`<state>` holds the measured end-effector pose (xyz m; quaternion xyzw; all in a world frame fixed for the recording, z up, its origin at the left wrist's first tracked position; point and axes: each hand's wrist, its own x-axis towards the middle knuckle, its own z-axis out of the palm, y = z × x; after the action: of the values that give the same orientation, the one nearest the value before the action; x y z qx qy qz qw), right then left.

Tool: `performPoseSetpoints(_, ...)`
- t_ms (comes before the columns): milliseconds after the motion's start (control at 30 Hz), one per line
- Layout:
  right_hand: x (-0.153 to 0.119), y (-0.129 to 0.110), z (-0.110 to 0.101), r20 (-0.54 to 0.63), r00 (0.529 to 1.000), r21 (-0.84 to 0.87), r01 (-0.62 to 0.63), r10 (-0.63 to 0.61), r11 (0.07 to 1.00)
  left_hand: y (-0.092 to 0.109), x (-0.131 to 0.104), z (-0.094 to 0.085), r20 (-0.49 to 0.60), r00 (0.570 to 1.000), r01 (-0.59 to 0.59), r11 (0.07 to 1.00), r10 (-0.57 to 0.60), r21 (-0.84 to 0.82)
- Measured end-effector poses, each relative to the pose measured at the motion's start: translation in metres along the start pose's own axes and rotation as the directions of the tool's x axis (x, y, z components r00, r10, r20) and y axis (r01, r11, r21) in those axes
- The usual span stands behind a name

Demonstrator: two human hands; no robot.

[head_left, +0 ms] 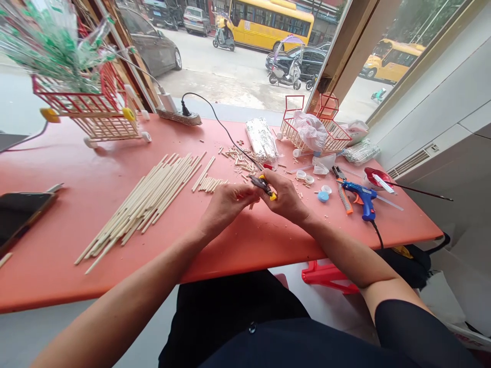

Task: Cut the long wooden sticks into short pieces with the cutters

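Observation:
Near the middle of the red table [115, 278], my right hand [286, 198] is wrapped round a small black and yellow hand tool [263, 187]. My left hand [230, 204] touches the tool's dark end with fingertips pinched together; what they hold, if anything, is too small to make out. A spread of long pale wooden sticks [143, 204] lies to the left of my hands. Just beyond my left hand are a row of short cut sticks [210, 184] and a scattered heap of small wooden pieces [241, 159].
A blue glue gun [364, 197], orange-handled pliers [342, 190] and a blue cap [322, 196] lie at right. Stick-built carts [103, 122] stand at back left and right. A black cable [218, 120] crosses from a power strip [178, 116]. A phone [23, 217] lies far left.

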<state>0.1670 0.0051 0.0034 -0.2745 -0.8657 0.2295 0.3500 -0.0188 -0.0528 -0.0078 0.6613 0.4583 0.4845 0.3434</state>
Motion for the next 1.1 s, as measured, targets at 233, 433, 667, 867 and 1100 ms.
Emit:
performPoseSetpoints(233,0.005,-0.003,-0.007,0.062,0.980,0.195,-0.198,0.190,0.961,0.003,-0.002,0.001,0.154,0.977,0.189,0.939,-0.150,-0.286)
performPoseSetpoints(433,0.003,-0.007,-0.005,0.077,0.971,0.192,-0.238,0.227,0.952,0.002,-0.001,-0.003,0.198,0.971,0.190,0.934,-0.133,-0.304)
performPoseSetpoints(667,0.008,-0.008,-0.013,0.124,0.955,0.193,-0.289,0.268,0.938,0.005,-0.002,-0.008,0.219,0.957,0.253,0.912,-0.189,-0.322)
performPoseSetpoints(867,0.012,-0.004,-0.041,0.341,0.866,0.082,-0.414,0.365,0.907,0.000,0.002,-0.020,0.109,0.980,0.193,0.911,-0.164,-0.366)
performPoseSetpoints(1100,0.013,-0.003,-0.049,0.461,0.792,-0.068,-0.417,0.399,0.906,0.001,0.001,-0.024,0.090,0.983,0.179,0.920,-0.158,-0.348)
